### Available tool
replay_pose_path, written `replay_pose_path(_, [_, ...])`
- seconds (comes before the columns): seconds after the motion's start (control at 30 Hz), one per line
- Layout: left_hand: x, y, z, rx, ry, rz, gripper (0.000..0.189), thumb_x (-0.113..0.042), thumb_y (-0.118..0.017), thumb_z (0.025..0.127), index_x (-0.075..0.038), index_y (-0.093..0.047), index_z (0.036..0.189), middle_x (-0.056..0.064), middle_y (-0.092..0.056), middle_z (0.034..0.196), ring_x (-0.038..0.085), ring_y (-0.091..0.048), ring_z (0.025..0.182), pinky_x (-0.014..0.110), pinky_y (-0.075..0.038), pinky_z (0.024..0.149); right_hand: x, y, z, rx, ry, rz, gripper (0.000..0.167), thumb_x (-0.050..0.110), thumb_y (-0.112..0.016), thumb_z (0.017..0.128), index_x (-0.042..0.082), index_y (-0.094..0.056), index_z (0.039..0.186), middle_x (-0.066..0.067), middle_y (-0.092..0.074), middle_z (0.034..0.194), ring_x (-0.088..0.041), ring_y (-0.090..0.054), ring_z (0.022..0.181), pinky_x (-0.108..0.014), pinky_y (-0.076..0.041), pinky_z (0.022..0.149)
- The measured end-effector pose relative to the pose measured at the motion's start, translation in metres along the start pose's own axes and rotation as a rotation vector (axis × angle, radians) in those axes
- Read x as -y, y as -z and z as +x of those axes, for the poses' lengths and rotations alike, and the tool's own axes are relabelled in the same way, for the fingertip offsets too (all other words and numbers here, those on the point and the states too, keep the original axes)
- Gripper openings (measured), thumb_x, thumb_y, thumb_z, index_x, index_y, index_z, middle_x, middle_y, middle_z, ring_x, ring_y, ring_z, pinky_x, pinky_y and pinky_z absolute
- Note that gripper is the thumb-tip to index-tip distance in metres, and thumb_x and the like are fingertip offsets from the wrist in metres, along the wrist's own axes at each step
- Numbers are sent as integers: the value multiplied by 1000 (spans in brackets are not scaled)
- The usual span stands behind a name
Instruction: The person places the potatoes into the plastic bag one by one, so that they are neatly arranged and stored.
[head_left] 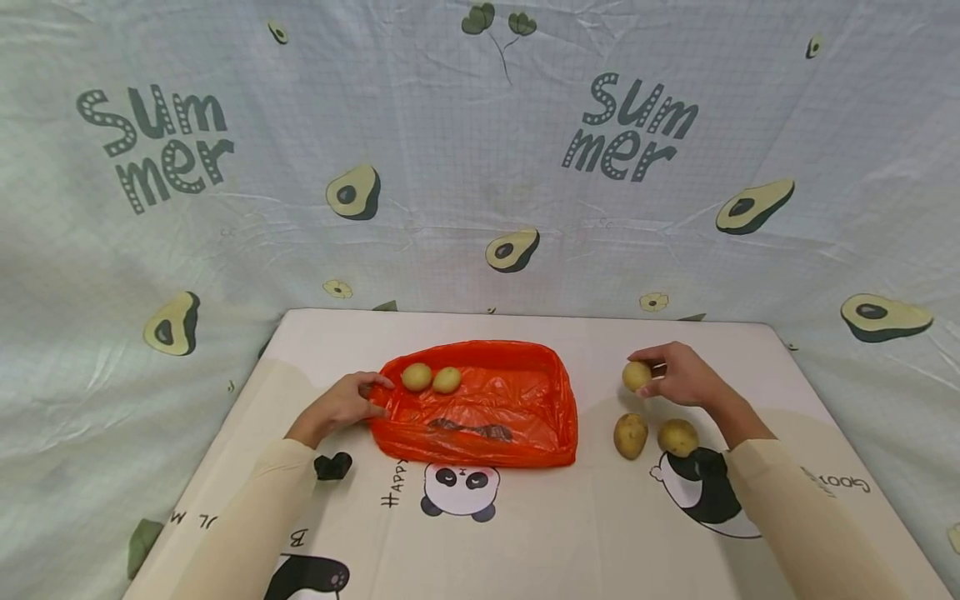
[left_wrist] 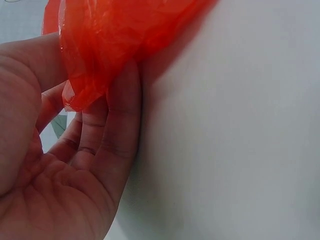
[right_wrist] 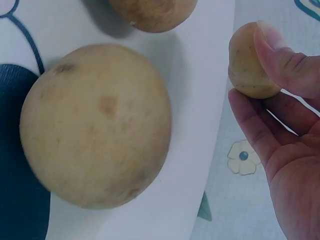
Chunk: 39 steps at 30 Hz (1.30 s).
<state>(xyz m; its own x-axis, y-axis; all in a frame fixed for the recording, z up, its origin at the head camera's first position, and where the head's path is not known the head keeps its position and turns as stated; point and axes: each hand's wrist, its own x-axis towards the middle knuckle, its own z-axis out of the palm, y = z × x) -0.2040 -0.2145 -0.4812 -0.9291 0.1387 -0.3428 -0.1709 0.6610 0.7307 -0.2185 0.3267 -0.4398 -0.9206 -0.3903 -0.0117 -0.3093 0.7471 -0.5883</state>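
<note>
Head view: left hand (head_left: 341, 407) pinches the rim of the orange bag (head_left: 495, 417) at frame centre, thumb and curled fingers keeping its mouth spread; two potatoes (head_left: 431, 378) lie inside; right hand (head_left: 678, 375) grips a small potato (head_left: 636, 376) at right, thumb over it; two loose potatoes (head_left: 652, 436) lie below.

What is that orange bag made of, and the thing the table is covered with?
The orange bag looks like thin, glossy plastic film: it crinkles, shines, and light passes through it by the left hand. The table cover seems a smooth, matte printed sheet, perhaps vinyl or coated cloth; hard to tell which.
</note>
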Motion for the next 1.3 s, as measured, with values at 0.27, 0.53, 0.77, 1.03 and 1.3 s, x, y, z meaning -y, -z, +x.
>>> replay_pose_path(0.27, [-2, 1, -1, 6, 9, 10, 45, -8, -77, 86, -5, -64, 129, 23, -57, 127, 32, -59, 105, 32, -59, 81, 15, 1, 7, 44, -15, 2, 53, 0, -79, 81, -11, -65, 131, -26, -71, 124, -34, -69, 106, -53, -60, 95])
replay_pose_path(0.53, [-2, 1, 0, 10, 25, -22, 45, -7, -76, 87, -5, -63, 130, 24, -57, 127, 31, -60, 104, 32, -61, 82, 23, -1, 12, 66, -25, 13, 51, 0, -78, 84, -9, -65, 133, -26, -69, 129, -35, -68, 109, -52, -60, 96])
replay_pose_path(0.77, [-3, 1, -2, 11, 19, -17, 46, -7, -77, 86, -4, -63, 129, 25, -58, 127, 32, -61, 105, 33, -61, 82, 30, -4, 19, 72, 12, 30, 51, 0, -79, 83, -9, -65, 131, -27, -69, 129, -34, -69, 108, -53, -59, 97])
replay_pose_path(1.03, [-3, 1, -2, 8, 12, -17, 46, -6, -76, 86, -4, -63, 130, 25, -58, 127, 32, -62, 104, 34, -61, 83, 39, -6, 22, 84, 6, 46, 50, 0, -79, 84, -8, -66, 132, -25, -70, 130, -35, -69, 109, -53, -59, 98])
replay_pose_path(1.3, [-2, 1, -2, 12, 15, -27, 45, -6, -76, 86, -3, -63, 129, 24, -59, 122, 30, -62, 100, 33, -61, 80, 45, -8, 23, 96, 14, 60, 50, 1, -80, 85, -7, -66, 132, -25, -69, 131, -36, -69, 111, -55, -58, 100])
